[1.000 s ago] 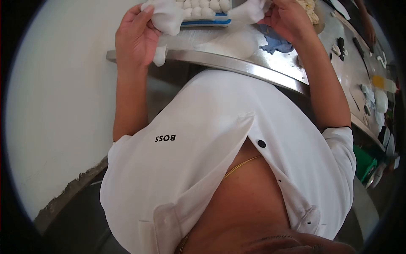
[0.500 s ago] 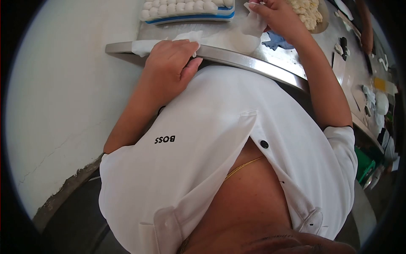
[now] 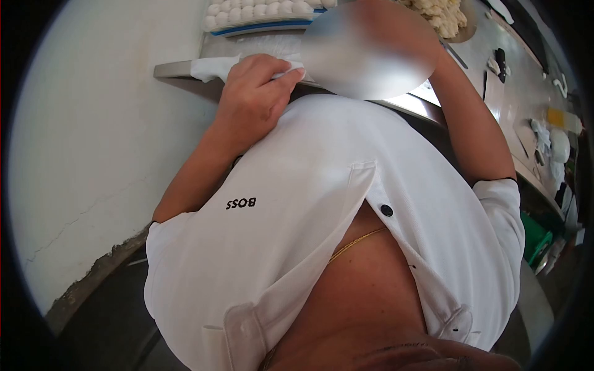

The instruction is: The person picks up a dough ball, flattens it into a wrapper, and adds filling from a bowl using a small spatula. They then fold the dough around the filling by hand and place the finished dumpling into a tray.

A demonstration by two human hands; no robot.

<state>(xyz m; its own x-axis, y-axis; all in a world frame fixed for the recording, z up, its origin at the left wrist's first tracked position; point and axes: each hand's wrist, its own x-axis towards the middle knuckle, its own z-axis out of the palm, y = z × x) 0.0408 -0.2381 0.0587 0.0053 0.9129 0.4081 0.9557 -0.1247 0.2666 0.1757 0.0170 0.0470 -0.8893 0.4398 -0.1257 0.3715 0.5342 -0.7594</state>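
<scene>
My left hand (image 3: 257, 93) is closed at the near edge of the metal table (image 3: 173, 70), its thumb and fingers pinching a thin, limp white sheet (image 3: 213, 68). Part of that sheet drapes over the edge to the left of the hand. A round blurred patch covers most of my right hand (image 3: 408, 34), hiding its fingers and anything in them. Just beyond my hands stands a clear container (image 3: 272, 25) with a blue rim, filled with rows of round white dough balls (image 3: 260, 10).
A mass of pale dough (image 3: 442, 17) lies in a bowl past my right hand. Farther right are a black-handled knife (image 3: 501, 62), a bottle of yellow liquid (image 3: 563, 120) and crumpled white bags (image 3: 560, 145). A wall (image 3: 105, 136) closes off the left side.
My left hand has shifted slightly right, its fingers drawn closer together on the sheet. The right hand, seen pinching thin white material before, is now blurred over. Another person's arm has left the upper right.
</scene>
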